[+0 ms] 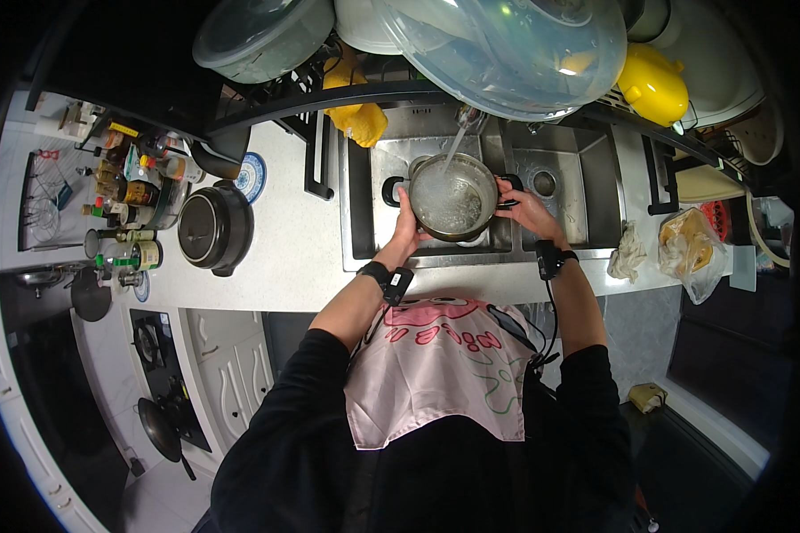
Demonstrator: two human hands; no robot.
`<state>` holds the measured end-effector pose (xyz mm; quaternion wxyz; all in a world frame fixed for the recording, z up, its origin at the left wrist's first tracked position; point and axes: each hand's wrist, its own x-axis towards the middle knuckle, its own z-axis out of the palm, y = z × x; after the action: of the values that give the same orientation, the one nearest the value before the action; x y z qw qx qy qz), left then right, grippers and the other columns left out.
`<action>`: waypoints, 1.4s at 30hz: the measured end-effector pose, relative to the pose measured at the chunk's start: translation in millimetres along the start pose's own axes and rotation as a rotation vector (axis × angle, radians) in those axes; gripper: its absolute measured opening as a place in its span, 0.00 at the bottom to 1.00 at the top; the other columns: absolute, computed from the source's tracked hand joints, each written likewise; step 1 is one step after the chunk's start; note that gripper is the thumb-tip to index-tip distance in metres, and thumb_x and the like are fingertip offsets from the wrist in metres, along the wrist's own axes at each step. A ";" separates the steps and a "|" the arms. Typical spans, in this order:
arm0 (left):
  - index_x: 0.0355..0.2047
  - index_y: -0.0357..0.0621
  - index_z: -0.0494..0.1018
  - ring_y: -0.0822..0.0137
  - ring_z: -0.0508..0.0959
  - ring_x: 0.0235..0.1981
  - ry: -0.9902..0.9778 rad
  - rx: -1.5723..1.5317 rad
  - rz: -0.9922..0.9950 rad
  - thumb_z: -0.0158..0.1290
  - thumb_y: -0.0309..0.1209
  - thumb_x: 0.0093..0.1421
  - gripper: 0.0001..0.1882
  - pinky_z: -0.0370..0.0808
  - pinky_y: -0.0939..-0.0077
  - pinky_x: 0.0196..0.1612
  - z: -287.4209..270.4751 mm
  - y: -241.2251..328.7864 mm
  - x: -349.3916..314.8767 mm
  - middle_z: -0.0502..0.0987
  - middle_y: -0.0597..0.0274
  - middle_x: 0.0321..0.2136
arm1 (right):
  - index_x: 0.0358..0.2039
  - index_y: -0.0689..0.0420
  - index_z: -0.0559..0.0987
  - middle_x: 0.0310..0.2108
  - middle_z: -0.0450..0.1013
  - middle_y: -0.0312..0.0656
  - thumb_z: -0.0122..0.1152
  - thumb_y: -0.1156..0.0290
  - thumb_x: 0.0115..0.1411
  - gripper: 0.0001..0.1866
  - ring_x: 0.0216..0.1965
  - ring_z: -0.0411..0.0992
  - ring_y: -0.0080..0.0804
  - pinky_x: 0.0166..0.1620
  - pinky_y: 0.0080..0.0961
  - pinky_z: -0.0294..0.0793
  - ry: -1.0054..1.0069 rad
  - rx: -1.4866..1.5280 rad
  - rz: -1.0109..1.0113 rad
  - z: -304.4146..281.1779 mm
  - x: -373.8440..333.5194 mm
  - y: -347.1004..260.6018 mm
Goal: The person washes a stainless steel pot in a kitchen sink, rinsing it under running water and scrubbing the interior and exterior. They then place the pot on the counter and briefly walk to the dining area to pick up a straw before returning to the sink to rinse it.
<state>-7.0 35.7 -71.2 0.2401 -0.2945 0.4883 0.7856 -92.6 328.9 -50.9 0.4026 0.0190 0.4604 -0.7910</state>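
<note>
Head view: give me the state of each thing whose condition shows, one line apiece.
Steel pot, upright, uncovered, water inside
Faucet, running into the pot
Left hand, holding the pot's left side
Right hand, at the pot's right handle
Yellow cloth or glove, hanging
Pale rag, crumpled
White cabinet doors, shut

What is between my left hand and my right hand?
In the head view, the metal pot lies between your left hand and right hand, with water streaming into it from the faucet.
</note>
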 end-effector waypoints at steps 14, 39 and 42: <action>0.72 0.52 0.52 0.53 0.59 0.68 0.009 -0.025 0.002 0.18 0.79 0.58 0.55 0.68 0.46 0.56 0.5 -2.5 0.4 0.56 0.53 0.70 | 0.65 0.56 0.68 0.62 0.68 0.34 0.49 0.75 0.64 0.27 0.56 0.69 0.30 0.58 0.41 0.71 -0.004 -0.029 -0.014 -3.3 1.1 3.1; 0.70 0.54 0.54 0.52 0.65 0.64 0.019 -0.084 -0.039 0.20 0.79 0.58 0.54 0.69 0.43 0.56 -2.7 -10.0 3.8 0.61 0.54 0.67 | 0.58 0.55 0.74 0.56 0.72 0.34 0.52 0.75 0.64 0.21 0.52 0.72 0.28 0.56 0.42 0.73 0.059 -0.002 0.033 -0.5 0.6 1.5; 0.70 0.54 0.54 0.51 0.65 0.64 0.025 -0.077 -0.029 0.20 0.79 0.58 0.53 0.69 0.41 0.56 -1.8 -9.5 2.2 0.60 0.54 0.67 | 0.57 0.55 0.75 0.55 0.73 0.34 0.52 0.75 0.64 0.20 0.52 0.72 0.28 0.56 0.41 0.73 0.064 0.000 0.041 -1.2 0.9 2.0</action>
<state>-1.8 38.2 -79.3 0.2341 -0.3203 0.4565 0.7964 -92.2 328.7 -53.4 0.4037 0.0536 0.4726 -0.7815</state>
